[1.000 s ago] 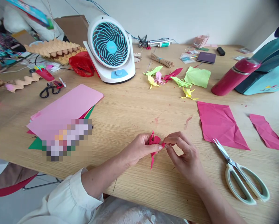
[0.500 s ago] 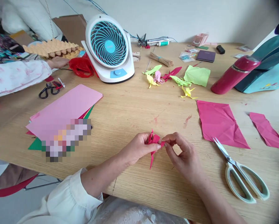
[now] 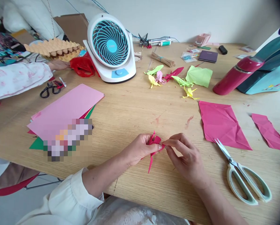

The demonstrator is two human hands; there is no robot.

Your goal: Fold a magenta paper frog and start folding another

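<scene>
While the left hand (image 3: 141, 150) pinches red paper (image 3: 154, 140), the right hand (image 3: 188, 157) apparently pinches it.

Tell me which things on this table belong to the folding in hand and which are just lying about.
In hand: small folded magenta paper piece, pinched between left hand and right hand; likely its source, the creased magenta paper sheet.
Lying about: pale green-handled scissors, white and teal desk fan, pink card stack, red metal flask, small folded paper figures.
</scene>
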